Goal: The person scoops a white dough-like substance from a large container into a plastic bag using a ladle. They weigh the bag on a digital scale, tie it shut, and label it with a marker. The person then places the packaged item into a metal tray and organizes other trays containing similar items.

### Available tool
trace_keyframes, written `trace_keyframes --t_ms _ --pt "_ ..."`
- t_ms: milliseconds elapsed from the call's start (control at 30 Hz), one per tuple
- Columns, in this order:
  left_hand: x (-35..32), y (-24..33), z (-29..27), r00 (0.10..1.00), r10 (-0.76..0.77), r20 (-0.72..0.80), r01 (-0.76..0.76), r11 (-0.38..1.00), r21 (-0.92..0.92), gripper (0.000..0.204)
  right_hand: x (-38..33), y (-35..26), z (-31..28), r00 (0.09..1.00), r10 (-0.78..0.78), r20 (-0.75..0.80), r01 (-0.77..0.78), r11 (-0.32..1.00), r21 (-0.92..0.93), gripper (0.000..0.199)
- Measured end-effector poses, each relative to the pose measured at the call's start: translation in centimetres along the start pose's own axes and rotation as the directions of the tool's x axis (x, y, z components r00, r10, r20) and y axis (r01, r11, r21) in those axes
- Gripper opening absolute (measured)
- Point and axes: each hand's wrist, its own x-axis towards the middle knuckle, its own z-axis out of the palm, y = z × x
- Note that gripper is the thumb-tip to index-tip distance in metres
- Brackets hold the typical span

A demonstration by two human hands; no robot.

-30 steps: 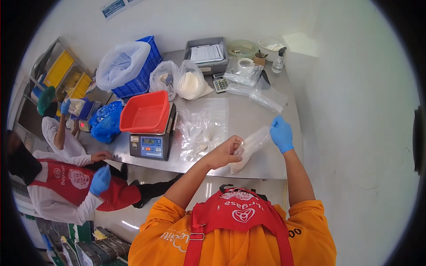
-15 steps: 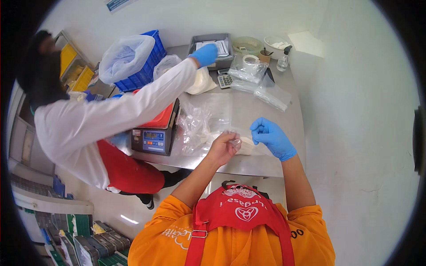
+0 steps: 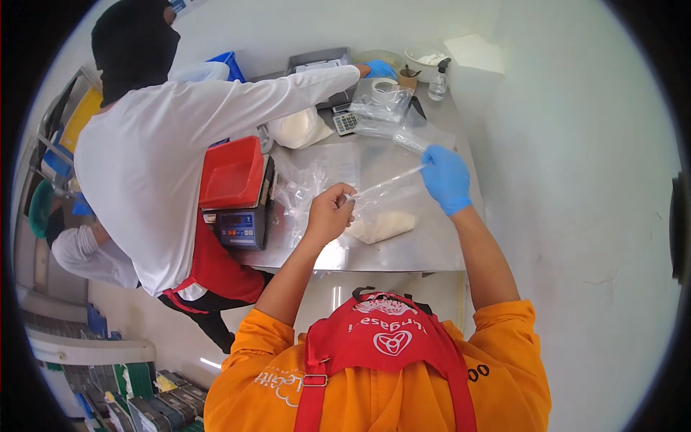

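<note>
A clear plastic bag (image 3: pixel 394 193) with white powder (image 3: pixel 385 226) in its lower part rests near the front of the metal table. My bare left hand (image 3: pixel 332 214) pinches one end of the bag's top edge, fingers closed. My right hand (image 3: pixel 445 180), in a blue glove, is closed on the other end, higher and further right. Between them the edge is drawn out into a taut, slanting line. The right fingertips are partly hidden behind the glove's back.
A co-worker's blue-gloved hand (image 3: pixel 380 69) reaches over the table's far side beside a pen cup (image 3: pixel 408 77). A scale (image 3: pixel 241 229) with a red tray (image 3: pixel 232 173) stands left. Loose clear bags (image 3: pixel 296 189), a calculator (image 3: pixel 345 123) and a spray bottle (image 3: pixel 437 81) lie or stand around.
My hands have moved apart, the right one up and rightward, stretching the bag's top edge between them. The co-worker has leaned in, their gloved hand going from the grey bin toward the pen cup.
</note>
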Motion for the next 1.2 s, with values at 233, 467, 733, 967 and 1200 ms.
trace_keyframes --t_ms 233,467,733,967,1200 --pt "-0.8 6.8 -0.4 0.999 0.012 0.042 0.004 0.938 -0.348 0.009 0.4 -10.3 -8.2 0.928 -0.209 -0.308 0.252 0.962 0.105 0.018" --pt "-3.8 13.9 1.0 0.9 0.318 0.299 -0.137 0.857 -0.497 0.017 -3.5 -8.1 -10.0 0.791 -0.61 0.053 0.605 0.792 0.076 0.016" --pt "2.4 9.9 0.3 0.838 -0.017 0.546 0.481 0.497 -0.723 0.068 0.2 -13.0 -11.1 0.886 -0.408 -0.219 0.446 0.625 0.641 0.027" --pt "-0.9 -0.2 2.5 0.456 0.284 0.844 0.7 0.472 -0.537 0.079 3.3 -10.5 -9.6 0.926 -0.361 -0.109 0.377 0.887 0.266 0.047" --pt "-1.8 1.5 1.6 0.884 -0.036 0.467 0.042 0.999 -0.002 0.024 0.8 -9.7 -10.5 0.775 -0.376 -0.508 0.448 0.894 0.021 0.015"
